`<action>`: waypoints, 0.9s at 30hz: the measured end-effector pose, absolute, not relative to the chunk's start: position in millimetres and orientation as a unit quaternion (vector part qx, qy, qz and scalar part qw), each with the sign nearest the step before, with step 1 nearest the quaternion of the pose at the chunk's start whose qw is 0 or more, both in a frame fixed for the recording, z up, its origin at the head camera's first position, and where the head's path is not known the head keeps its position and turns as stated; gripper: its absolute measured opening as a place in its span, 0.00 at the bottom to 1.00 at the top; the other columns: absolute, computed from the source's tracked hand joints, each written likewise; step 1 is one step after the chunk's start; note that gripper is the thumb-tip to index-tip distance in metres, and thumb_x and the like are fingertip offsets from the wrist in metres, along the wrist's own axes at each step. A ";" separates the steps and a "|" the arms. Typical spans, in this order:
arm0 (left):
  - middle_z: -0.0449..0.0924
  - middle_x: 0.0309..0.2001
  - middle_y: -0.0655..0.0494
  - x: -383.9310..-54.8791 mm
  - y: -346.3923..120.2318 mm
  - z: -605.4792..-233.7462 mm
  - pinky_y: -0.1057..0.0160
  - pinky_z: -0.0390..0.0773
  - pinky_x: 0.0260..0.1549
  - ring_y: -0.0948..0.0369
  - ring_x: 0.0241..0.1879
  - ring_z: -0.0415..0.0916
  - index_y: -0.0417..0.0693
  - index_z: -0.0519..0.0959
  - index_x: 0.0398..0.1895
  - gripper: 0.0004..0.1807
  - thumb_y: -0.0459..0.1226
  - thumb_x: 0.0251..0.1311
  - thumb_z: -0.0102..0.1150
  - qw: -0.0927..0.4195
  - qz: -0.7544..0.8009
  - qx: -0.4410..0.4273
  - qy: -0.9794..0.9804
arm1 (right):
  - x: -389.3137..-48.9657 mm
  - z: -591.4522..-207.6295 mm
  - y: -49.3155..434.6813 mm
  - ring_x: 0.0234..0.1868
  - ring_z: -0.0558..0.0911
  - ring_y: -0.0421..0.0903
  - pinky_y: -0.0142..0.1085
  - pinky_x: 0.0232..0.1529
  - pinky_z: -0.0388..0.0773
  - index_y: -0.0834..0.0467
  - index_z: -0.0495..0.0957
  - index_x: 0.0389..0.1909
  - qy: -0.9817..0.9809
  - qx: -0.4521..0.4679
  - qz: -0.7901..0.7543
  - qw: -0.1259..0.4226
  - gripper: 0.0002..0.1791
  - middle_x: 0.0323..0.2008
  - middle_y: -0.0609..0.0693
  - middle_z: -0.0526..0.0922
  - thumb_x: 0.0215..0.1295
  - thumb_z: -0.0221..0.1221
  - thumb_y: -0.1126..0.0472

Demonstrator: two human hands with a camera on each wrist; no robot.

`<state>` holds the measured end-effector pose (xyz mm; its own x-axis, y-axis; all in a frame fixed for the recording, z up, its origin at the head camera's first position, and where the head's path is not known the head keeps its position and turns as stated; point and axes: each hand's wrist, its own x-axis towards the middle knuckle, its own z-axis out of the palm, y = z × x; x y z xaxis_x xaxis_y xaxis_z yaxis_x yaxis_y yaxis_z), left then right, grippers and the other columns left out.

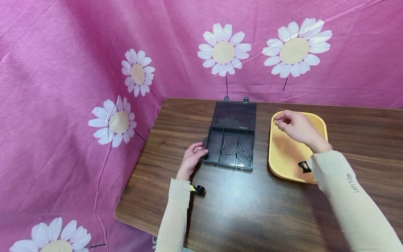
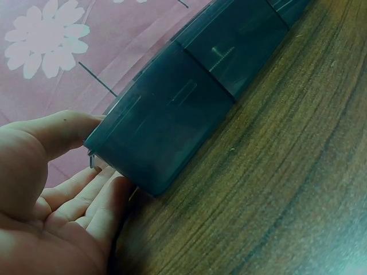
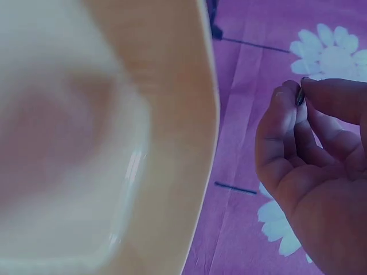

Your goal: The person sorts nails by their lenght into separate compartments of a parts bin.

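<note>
A dark translucent plastic compartment box (image 1: 214, 143) lies on the table with its lid (image 1: 234, 114) folded back. Thin metal screws (image 1: 241, 152) lie in its middle and right compartments, several in all. My left hand (image 1: 192, 156) holds the box's left side, thumb at the rim and fingers against the wall below, as the left wrist view shows. Over the yellow tray (image 1: 277, 154) is my right hand (image 1: 297, 128). Between thumb and fingertips it pinches a small metal screw (image 3: 300, 97), mostly hidden by the fingers.
The brown wood-grain table (image 1: 239, 210) carries the box and, to its right, the tray. A pink curtain (image 1: 179, 52) printed with daisies hangs behind the table and along its left edge. Part of the tray's inside is hidden by my right arm.
</note>
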<state>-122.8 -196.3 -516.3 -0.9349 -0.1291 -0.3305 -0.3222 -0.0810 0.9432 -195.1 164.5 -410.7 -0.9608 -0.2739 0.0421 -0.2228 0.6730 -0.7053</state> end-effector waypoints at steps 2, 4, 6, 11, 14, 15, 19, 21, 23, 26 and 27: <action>0.79 0.42 0.49 -122.8 -196.4 -516.6 0.71 0.72 0.38 0.67 0.36 0.75 0.42 0.71 0.51 0.24 0.29 0.47 0.62 0.067 0.717 -0.167 0.674 | -194.5 -408.5 160.1 0.26 0.73 0.35 0.28 0.26 0.68 0.59 0.76 0.40 0.909 -0.130 -0.395 0.034 0.11 0.29 0.52 0.79 0.61 0.54 0.58; 0.79 0.42 0.49 -123.0 -196.6 -517.0 0.71 0.72 0.38 0.67 0.36 0.75 0.42 0.71 0.51 0.24 0.28 0.47 0.62 0.068 0.717 -0.165 0.673 | -193.9 -406.6 155.6 0.26 0.73 0.36 0.28 0.25 0.68 0.59 0.76 0.41 0.903 -0.126 -0.410 0.036 0.11 0.30 0.52 0.78 0.61 0.54 0.58; 0.79 0.41 0.49 -123.0 -196.6 -516.9 0.71 0.73 0.38 0.68 0.36 0.76 0.42 0.71 0.51 0.24 0.28 0.47 0.62 0.068 0.718 -0.165 0.673 | -193.6 -405.2 150.7 0.27 0.73 0.36 0.28 0.26 0.69 0.59 0.76 0.41 0.897 -0.123 -0.422 0.038 0.11 0.30 0.53 0.78 0.60 0.54 0.57; 0.79 0.42 0.48 -122.8 -196.5 -516.2 0.71 0.72 0.38 0.68 0.36 0.76 0.42 0.71 0.51 0.24 0.28 0.47 0.62 0.066 0.718 -0.164 0.673 | -194.0 -404.3 136.0 0.29 0.72 0.38 0.27 0.27 0.69 0.59 0.76 0.41 0.886 -0.122 -0.445 0.044 0.11 0.32 0.54 0.78 0.60 0.55 0.58; 0.79 0.42 0.48 -123.1 -196.5 -516.5 0.71 0.72 0.38 0.67 0.36 0.75 0.42 0.71 0.50 0.23 0.28 0.47 0.62 0.064 0.720 -0.164 0.671 | -193.4 -403.8 126.7 0.29 0.72 0.39 0.27 0.28 0.68 0.60 0.76 0.41 0.879 -0.122 -0.458 0.048 0.11 0.34 0.55 0.79 0.59 0.56 0.58; 0.79 0.42 0.48 -123.3 -196.5 -516.7 0.71 0.72 0.38 0.67 0.36 0.76 0.42 0.71 0.50 0.23 0.28 0.47 0.62 0.064 0.721 -0.165 0.671 | -192.9 -403.6 123.5 0.30 0.72 0.39 0.27 0.28 0.68 0.60 0.76 0.41 0.877 -0.123 -0.462 0.049 0.11 0.35 0.55 0.80 0.59 0.56 0.58; 0.79 0.41 0.49 -123.6 -196.2 -516.7 0.72 0.72 0.37 0.68 0.35 0.76 0.41 0.71 0.50 0.23 0.28 0.47 0.61 0.063 0.720 -0.164 0.671 | -191.5 -404.4 110.3 0.30 0.74 0.37 0.26 0.30 0.69 0.60 0.76 0.40 0.868 -0.124 -0.478 0.055 0.11 0.36 0.56 0.81 0.59 0.57 0.60; 0.79 0.41 0.48 -123.6 -196.0 -516.4 0.72 0.73 0.37 0.68 0.35 0.76 0.41 0.71 0.50 0.23 0.27 0.47 0.61 0.064 0.720 -0.166 0.671 | -191.3 -406.4 104.0 0.29 0.75 0.37 0.26 0.30 0.69 0.61 0.77 0.40 0.862 -0.128 -0.487 0.057 0.11 0.35 0.57 0.81 0.58 0.57 0.61; 0.79 0.42 0.47 -123.6 -196.1 -516.2 0.72 0.73 0.37 0.68 0.34 0.77 0.41 0.71 0.51 0.23 0.27 0.47 0.61 0.065 0.720 -0.166 0.671 | -191.1 -409.0 98.0 0.29 0.76 0.37 0.25 0.31 0.70 0.60 0.77 0.40 0.857 -0.134 -0.493 0.059 0.10 0.35 0.57 0.81 0.58 0.57 0.62; 0.79 0.42 0.47 -123.1 -196.2 -515.7 0.71 0.73 0.37 0.68 0.35 0.77 0.41 0.71 0.51 0.24 0.27 0.47 0.61 0.068 0.720 -0.168 0.670 | -190.4 -413.0 89.8 0.29 0.76 0.39 0.25 0.32 0.70 0.60 0.77 0.39 0.854 -0.151 -0.494 0.062 0.09 0.33 0.57 0.81 0.58 0.56 0.62; 0.79 0.42 0.47 -123.0 -196.3 -515.5 0.71 0.73 0.37 0.67 0.35 0.77 0.42 0.71 0.51 0.24 0.27 0.47 0.61 0.069 0.720 -0.168 0.670 | -190.3 -414.4 87.0 0.30 0.77 0.40 0.25 0.32 0.70 0.60 0.77 0.39 0.854 -0.156 -0.493 0.062 0.09 0.33 0.56 0.81 0.58 0.56 0.61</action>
<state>-123.0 -196.3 -515.5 -0.9339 -0.1258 -0.3346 -0.3248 -0.0925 0.9413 -190.3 87.0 -414.4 -0.9433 -0.3285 0.0475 -0.2053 0.4651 -0.8611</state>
